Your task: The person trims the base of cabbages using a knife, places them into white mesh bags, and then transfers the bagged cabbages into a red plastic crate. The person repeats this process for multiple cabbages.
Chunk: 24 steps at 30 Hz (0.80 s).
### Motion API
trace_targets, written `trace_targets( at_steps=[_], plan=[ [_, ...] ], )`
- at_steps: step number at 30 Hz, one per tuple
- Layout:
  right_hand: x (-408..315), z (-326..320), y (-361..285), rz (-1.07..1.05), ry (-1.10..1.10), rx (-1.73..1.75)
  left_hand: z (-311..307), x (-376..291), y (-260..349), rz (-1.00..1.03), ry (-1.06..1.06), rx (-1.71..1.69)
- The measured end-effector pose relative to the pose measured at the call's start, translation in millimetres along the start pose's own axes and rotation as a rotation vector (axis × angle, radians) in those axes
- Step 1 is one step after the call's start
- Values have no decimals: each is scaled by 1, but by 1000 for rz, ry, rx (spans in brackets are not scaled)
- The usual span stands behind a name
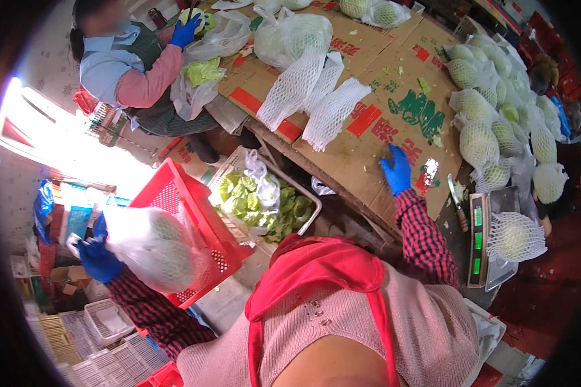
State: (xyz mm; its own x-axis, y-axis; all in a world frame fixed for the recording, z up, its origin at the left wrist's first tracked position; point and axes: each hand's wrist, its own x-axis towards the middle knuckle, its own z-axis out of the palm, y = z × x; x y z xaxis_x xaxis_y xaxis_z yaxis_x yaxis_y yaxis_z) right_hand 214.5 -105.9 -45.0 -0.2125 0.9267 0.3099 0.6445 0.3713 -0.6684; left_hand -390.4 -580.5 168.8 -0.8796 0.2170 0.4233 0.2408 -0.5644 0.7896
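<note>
My left hand (pixel 97 256), in a blue glove, grips the gathered top of a clear plastic bag (pixel 150 242). Pale green round vegetables in foam netting show through the bag, which hangs against a red plastic crate (pixel 193 227). My right hand (pixel 396 169), also blue-gloved, rests with fingers apart on the cardboard-covered table (pixel 368 179) and holds nothing. Farther up the table lie white foam net sleeves (pixel 336 116) beside another bag of netted vegetables (pixel 295 36). A knife (pixel 457 203) with a wooden handle lies right of my right hand.
At the right, a scale (pixel 479 242) bears a netted vegetable (pixel 511 237), near a pile of netted vegetables (pixel 479 111). A crate of leaves (pixel 314 213) stands below the table edge. At the upper left, a co-worker (pixel 145 72) handles a vegetable. White crates (pixel 109 319) stand lower left.
</note>
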Motion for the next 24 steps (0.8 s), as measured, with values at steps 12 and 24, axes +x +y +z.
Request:
trace_targets(
  at_steps=[12, 24],
  plan=[
    [-59, -47, 63, 359, 267, -337, 339, 61, -45, 1591, -844, 1282],
    [-95, -96, 100, 434, 385, -440, 555, -186, -333, -989, -951, -742]
  ],
)
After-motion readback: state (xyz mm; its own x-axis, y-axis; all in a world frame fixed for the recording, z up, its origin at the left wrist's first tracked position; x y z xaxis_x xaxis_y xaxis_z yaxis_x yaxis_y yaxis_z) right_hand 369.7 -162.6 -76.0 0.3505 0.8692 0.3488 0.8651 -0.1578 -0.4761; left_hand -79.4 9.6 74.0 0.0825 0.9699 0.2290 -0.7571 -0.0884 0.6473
